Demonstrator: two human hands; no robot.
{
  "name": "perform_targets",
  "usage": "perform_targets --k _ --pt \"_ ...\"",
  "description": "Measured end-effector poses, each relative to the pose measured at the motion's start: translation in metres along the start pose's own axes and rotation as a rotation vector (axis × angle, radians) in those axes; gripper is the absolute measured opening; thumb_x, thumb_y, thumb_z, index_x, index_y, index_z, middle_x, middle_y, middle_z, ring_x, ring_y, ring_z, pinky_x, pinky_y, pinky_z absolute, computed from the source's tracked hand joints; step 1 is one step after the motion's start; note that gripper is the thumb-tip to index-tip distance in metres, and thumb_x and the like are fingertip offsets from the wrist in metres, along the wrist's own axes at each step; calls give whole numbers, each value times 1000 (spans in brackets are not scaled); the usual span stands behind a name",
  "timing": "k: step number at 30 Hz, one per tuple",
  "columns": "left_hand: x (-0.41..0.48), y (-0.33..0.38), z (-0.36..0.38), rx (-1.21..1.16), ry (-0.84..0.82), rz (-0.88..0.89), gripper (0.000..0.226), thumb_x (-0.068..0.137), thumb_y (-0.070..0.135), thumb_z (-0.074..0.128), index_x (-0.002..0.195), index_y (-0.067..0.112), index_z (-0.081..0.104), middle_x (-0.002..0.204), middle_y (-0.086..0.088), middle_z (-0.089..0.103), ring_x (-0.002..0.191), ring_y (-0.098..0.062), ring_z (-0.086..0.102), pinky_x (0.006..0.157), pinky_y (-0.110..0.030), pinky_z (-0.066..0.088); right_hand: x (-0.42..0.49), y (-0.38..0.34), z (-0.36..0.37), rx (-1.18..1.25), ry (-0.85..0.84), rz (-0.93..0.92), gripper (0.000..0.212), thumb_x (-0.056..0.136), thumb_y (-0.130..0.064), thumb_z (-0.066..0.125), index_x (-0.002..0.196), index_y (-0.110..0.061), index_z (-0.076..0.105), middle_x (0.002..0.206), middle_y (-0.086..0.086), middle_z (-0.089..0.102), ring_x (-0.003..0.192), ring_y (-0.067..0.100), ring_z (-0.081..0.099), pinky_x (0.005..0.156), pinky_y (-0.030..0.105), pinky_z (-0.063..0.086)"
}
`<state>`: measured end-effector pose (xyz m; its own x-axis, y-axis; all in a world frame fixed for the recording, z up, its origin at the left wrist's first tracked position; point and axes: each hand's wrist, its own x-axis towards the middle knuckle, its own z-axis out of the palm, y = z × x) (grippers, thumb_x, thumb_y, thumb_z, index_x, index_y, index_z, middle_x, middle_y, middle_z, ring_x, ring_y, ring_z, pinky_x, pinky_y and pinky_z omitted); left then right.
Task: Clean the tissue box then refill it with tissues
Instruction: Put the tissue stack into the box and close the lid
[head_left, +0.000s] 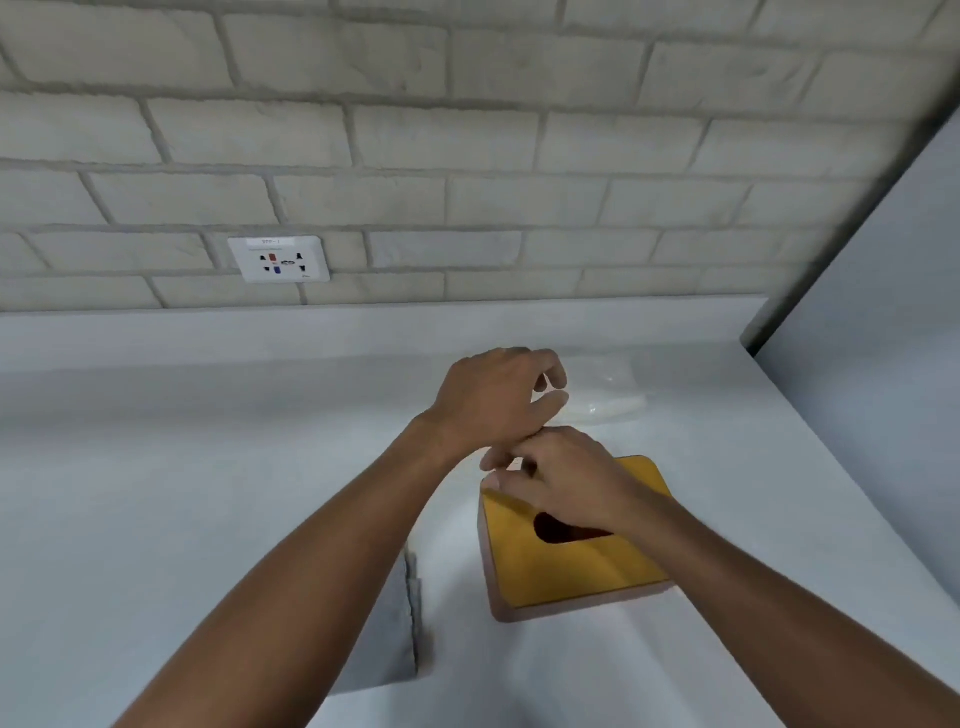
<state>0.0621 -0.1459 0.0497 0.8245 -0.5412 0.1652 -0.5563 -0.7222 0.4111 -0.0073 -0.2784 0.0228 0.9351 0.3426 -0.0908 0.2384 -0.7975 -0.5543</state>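
Two hands are at work. The right hand's (566, 483) fingers (493, 483) are bunched at the far left corner of the yellow lid (571, 566) and appear to pinch its edge, though blur hides the exact hold. The left hand (488, 395) hovers just beyond, fingers loosely curled with a gap at the thumb, nothing seen in them.

One tissue box (519, 613) stands on the pale worktop (208, 467), near its right end, lid on. Its one oval slot (558, 530) is dark, with no tissue showing. One clear pack of tissues (608, 395) lies just behind the left hand, seemingly unopened.

By my reading the task is early: the refill is not begun, and whether any wiping is done cannot be told. Opening the box looks like the step in hand.

One socket plate (279, 259) sits on the brick wall.
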Motion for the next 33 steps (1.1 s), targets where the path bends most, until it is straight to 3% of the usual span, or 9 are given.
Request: perform_targets --k 6,11,18,26,33 --pt "22 -2 -16 148 -113 -76 29 101 52 59 125 36 63 120 15 69 110 -14 63 80 -32 40 9 39 -53 -25 3 164 26 88 -48 65 109 -33 70 106 -16 67 92 4 61 88 35 52" --pt "42 1 -31 207 -166 -165 30 97 57 61 121 40 63 119 14 71 113 -16 65 92 -36 51 11 58 -88 -129 1 222 26 87 -52 64 107 -36 68 109 -13 66 98 10 60 90 35 51" --pt "54 12 -34 404 -112 -215 34 98 58 59 125 37 61 125 8 69 115 -22 66 93 -36 47 10 74 -120 -157 83 205 35 85 -57 63 115 -38 63 115 -14 63 101 11 59 91 37 50" --pt "57 28 -28 440 -91 -274 36 98 56 57 129 37 59 127 7 68 117 -23 65 93 -36 46 15 85 -152 -232 61 161 40 87 -57 61 121 -35 60 119 -13 60 108 13 55 93 35 47" --pt "56 38 -51 418 -43 -321 30 97 58 57 122 41 62 124 10 69 117 -21 64 88 -34 41 21 79 -176 -225 111 94 34 83 -58 63 112 -39 61 113 -16 62 105 11 57 95 37 48"
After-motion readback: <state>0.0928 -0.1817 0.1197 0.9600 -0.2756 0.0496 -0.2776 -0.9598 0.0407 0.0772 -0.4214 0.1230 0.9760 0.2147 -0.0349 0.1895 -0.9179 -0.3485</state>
